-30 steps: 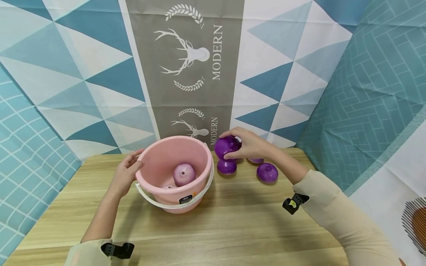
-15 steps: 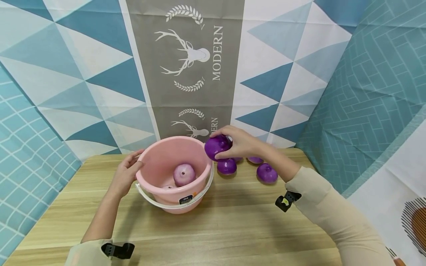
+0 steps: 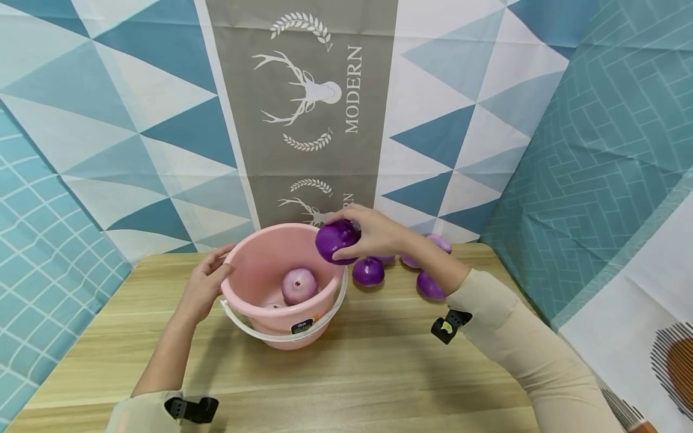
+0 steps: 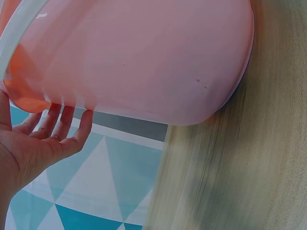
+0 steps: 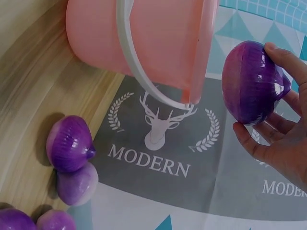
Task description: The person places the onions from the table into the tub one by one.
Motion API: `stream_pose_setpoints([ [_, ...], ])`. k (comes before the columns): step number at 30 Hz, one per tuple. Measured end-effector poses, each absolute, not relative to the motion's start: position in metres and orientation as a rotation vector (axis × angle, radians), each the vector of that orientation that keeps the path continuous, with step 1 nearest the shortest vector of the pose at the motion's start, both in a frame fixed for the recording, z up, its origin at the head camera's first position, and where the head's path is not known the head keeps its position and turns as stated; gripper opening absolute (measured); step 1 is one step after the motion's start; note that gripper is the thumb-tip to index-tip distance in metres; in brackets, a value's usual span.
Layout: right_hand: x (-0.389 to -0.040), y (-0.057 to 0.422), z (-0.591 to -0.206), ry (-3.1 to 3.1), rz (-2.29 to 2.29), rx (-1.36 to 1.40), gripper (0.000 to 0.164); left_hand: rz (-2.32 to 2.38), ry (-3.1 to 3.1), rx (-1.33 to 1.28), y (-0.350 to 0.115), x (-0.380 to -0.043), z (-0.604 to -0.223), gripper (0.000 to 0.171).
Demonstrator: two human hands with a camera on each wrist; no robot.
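A pink bucket (image 3: 271, 328) with a white handle (image 3: 243, 326) stands tilted-looking on the table. My left hand (image 3: 203, 285) grips its left rim, thumb at the edge and fingers (image 4: 67, 122) against the outer wall. Raised at the right rim is a glossy purple onion (image 3: 331, 242), pinched between the thumb and fingers of my right hand (image 3: 376, 231). The right wrist view shows this onion (image 5: 249, 84) just beyond the bucket's mouth, held by its sides. Inside the bucket lies a paler purple onion (image 3: 299, 285), with part of another pale one (image 3: 275, 305) beneath it.
Right of the bucket, several onions rest on the wooden table (image 3: 346, 373): a dark one (image 3: 368, 272) close to the bucket, another (image 3: 429, 287) partly behind my right forearm, and paler ones (image 3: 440, 242) farther back. A patterned cloth wall (image 3: 303, 120) rises behind the table.
My right hand has carried the purple onion left from above the other onions to the bucket's right rim. The left hand and the bucket have stayed in place.
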State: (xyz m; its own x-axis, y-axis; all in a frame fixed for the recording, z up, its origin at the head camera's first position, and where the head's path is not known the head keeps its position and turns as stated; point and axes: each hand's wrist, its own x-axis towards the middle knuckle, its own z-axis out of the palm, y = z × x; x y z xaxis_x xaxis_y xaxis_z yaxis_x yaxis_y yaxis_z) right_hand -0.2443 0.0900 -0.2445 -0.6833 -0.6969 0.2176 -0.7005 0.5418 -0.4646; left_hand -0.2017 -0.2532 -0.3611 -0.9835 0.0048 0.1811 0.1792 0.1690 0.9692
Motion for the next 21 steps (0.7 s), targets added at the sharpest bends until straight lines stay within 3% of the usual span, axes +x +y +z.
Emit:
stream_pose_setpoints([
  [21, -0.242, 0.054, -0.246, -2.736, 0.815, 1.363, 0.059, -1.978, -2.271, -0.186, -0.253, -0.202, -0.361, 0.048],
])
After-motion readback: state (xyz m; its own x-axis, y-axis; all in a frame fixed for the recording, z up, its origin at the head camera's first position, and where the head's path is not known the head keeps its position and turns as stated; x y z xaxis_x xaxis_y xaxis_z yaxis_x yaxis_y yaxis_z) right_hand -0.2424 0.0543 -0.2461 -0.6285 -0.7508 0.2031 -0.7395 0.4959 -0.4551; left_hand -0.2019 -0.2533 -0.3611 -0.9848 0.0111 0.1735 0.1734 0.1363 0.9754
